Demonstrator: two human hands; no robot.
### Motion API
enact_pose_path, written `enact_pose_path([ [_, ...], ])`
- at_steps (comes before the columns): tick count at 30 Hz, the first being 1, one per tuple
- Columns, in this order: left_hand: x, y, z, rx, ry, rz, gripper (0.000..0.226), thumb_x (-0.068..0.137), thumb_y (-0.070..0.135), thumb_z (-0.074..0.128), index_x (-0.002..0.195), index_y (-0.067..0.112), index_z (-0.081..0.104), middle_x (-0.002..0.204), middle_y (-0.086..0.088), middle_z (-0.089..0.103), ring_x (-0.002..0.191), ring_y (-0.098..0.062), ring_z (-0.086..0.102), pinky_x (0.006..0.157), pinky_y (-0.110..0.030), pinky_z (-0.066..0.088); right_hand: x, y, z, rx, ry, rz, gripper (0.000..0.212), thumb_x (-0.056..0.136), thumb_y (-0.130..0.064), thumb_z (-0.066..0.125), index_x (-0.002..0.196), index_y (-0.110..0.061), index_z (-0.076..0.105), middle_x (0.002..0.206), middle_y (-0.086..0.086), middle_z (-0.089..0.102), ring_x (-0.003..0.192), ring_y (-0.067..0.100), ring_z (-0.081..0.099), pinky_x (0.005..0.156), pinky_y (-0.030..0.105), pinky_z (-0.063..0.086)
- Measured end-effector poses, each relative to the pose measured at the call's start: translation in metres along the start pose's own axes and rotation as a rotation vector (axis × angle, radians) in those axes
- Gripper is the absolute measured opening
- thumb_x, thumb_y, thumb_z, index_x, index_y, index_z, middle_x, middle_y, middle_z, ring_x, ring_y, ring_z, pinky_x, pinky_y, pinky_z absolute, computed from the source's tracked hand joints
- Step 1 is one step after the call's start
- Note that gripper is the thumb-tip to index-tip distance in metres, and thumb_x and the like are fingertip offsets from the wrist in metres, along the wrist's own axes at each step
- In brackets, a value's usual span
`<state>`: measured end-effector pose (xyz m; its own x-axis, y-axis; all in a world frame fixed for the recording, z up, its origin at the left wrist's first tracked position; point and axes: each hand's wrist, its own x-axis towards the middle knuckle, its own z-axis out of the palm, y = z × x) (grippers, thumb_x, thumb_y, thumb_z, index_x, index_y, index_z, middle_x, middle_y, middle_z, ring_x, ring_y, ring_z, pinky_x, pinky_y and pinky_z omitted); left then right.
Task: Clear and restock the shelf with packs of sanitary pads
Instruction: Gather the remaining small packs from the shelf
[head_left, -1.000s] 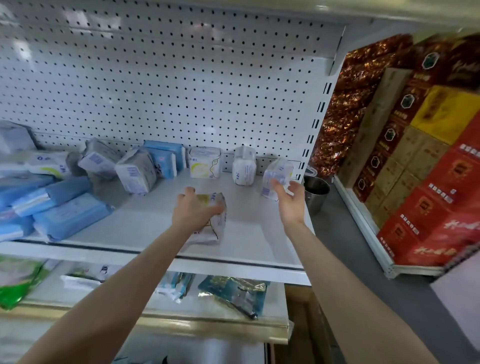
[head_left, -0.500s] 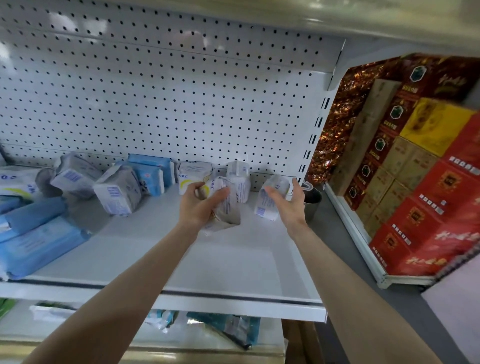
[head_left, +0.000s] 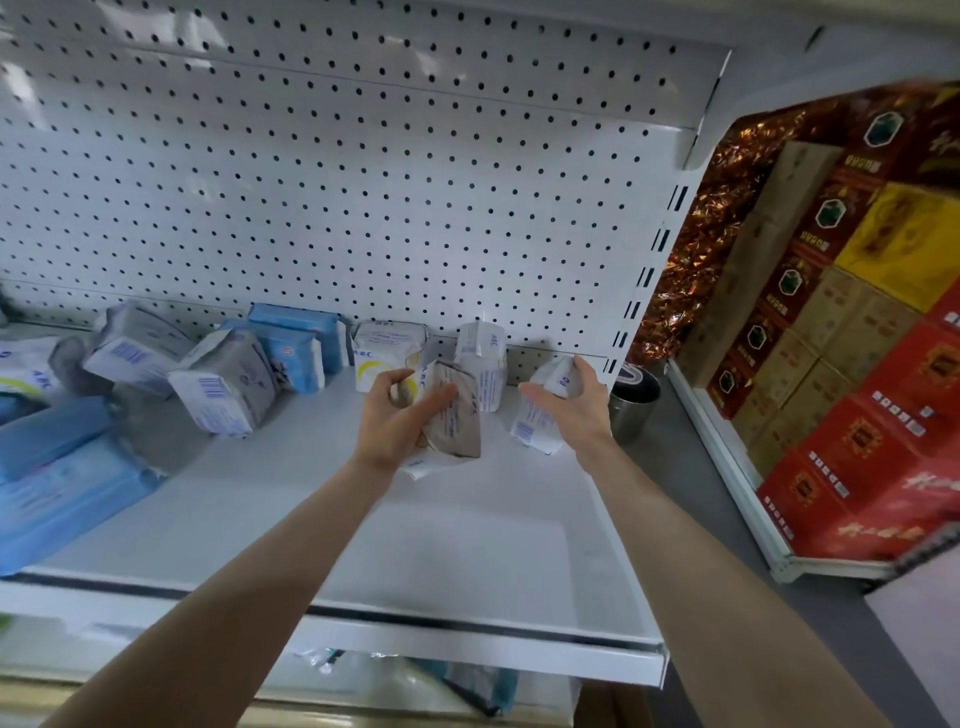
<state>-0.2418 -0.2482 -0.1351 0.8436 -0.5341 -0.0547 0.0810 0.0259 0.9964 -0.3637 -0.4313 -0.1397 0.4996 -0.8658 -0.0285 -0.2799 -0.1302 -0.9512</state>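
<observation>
Shelf (head_left: 467, 561) under white pegboard (head_left: 363, 182)

The shelf (head_left: 467, 545) bears blue packs (head_left: 67, 493) at left, grey packs (head_left: 223, 384) and white packs (head_left: 387, 353) along the back.

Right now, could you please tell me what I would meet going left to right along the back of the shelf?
tilted grey pack, barcoded grey pack, blue packs, yellow-crescent pack, upright white pack, end pack in the right hand.
</observation>
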Motion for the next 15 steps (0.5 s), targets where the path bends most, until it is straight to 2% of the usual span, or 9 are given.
enact_pose_path([
  [2,-0.001,0.0,0.0,-0.015,0.013,0.006,0.056,0.073,0.021,0.084,0.119,0.01,0.053,0.098,0.0,0.065,0.085,-0.014,0.066,0.074,-0.025,0.057,-0.003,0.001,-0.004,0.052,0.011,-0.016,0.093,0.072,-0.033,0.086,0.149,-0.019,0.035,0.134,-0.005,0.045,0.129,0.012,0.042,0.101,0.028,0.039],
  [4,-0.001,0.002,0.002,-0.019,0.011,0.02,0.047,0.077,0.017,0.081,0.114,0.012,0.053,0.094,0.001,0.063,0.08,-0.01,0.064,0.065,-0.018,0.055,-0.01,-0.002,-0.007,0.084,0.011,-0.024,0.09,0.075,-0.029,0.084,0.149,-0.015,0.035,0.133,-0.006,0.048,0.128,0.009,0.043,0.099,0.023,0.037],
  [6,-0.005,0.007,0.01,-0.029,-0.014,0.024,0.05,0.073,0.021,0.084,0.112,0.015,0.053,0.097,-0.001,0.062,0.084,-0.013,0.064,0.071,-0.023,0.055,-0.019,-0.005,-0.017,0.104,0.049,-0.02,0.092,0.074,-0.033,0.084,0.15,-0.015,0.035,0.146,-0.003,0.044,0.134,0.013,0.04,0.108,0.028,0.037],
  [7,-0.008,0.009,0.017,-0.039,-0.031,0.019,0.053,0.07,0.025,0.086,0.112,0.016,0.054,0.1,-0.002,0.062,0.088,-0.016,0.064,0.076,-0.027,0.055,-0.024,-0.005,-0.025,0.109,0.075,-0.025,0.092,0.074,-0.035,0.084,0.149,-0.016,0.036,0.146,-0.001,0.044,0.134,0.015,0.041,0.11,0.033,0.038],
  [9,-0.018,0.009,0.033,-0.045,-0.056,0.005,0.056,0.068,0.031,0.087,0.113,0.018,0.055,0.107,-0.004,0.062,0.094,-0.019,0.064,0.082,-0.031,0.054,-0.034,-0.001,-0.045,0.134,0.117,-0.027,0.088,0.074,-0.036,0.084,0.148,-0.018,0.038,0.136,-0.003,0.049,0.126,0.016,0.048,0.105,0.035,0.043],
  [12,-0.039,0.009,0.058,-0.072,-0.107,0.004,0.06,0.067,0.034,0.087,0.116,0.017,0.058,0.11,-0.003,0.066,0.091,-0.016,0.067,0.075,-0.026,0.054,-0.046,0.005,-0.077,0.175,0.151,-0.024,0.087,0.077,-0.035,0.081,0.149,-0.02,0.034,0.129,-0.003,0.051,0.119,0.019,0.052,0.096,0.032,0.046],
  [15,-0.054,0.014,0.084,-0.039,-0.129,0.042,0.055,0.07,0.032,0.086,0.115,0.017,0.058,0.102,0.004,0.064,0.09,-0.012,0.065,0.074,-0.02,0.052,-0.052,0.012,-0.108,0.218,0.18,-0.033,0.085,0.078,-0.034,0.08,0.148,-0.021,0.034,0.127,-0.002,0.052,0.117,0.019,0.054,0.099,0.036,0.047],
])
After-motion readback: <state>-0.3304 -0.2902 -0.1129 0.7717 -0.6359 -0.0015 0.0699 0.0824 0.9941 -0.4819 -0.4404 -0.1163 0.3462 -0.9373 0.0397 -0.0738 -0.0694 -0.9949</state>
